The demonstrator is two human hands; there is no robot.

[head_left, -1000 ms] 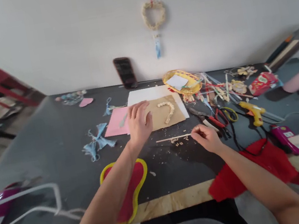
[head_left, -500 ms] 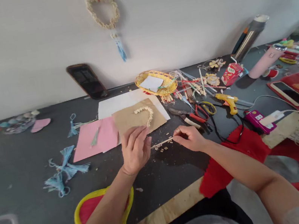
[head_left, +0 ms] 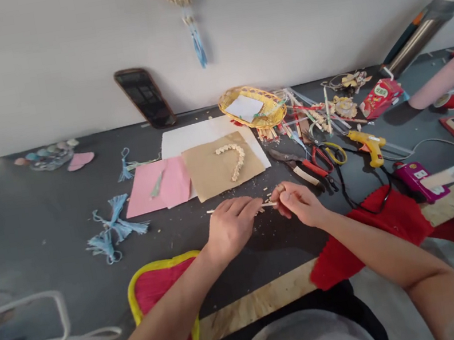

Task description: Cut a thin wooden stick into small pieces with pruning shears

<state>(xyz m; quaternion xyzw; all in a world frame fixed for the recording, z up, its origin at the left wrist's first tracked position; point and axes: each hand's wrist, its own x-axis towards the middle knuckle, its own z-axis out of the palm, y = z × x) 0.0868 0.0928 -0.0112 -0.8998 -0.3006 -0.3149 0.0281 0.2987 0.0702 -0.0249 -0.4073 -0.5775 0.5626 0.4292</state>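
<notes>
A thin pale stick (head_left: pixel 211 212) runs level above the dark table (head_left: pixel 176 230). My left hand (head_left: pixel 234 224) is closed around it, palm down, and its left end sticks out past the knuckles. My right hand (head_left: pixel 295 202) pinches the stick's right end between thumb and fingers. Small cut pale bits lie under and beside the fingers, partly hidden. Just behind the hands, a curved string of cream pieces (head_left: pixel 238 162) rests on a brown sheet (head_left: pixel 206 176).
Left are pink paper (head_left: pixel 138 196) and blue tassels (head_left: pixel 118 226). A phone (head_left: pixel 145 96) leans on the wall beside a yellow basket (head_left: pixel 268 119). Pliers (head_left: pixel 299 169), a yellow glue gun (head_left: pixel 374 148) and red cloth (head_left: pixel 393 226) lie right.
The view has shifted, so most things appear elsewhere in it. My left hand has moved along the stick toward my right hand, and the stick's left end now shows.
</notes>
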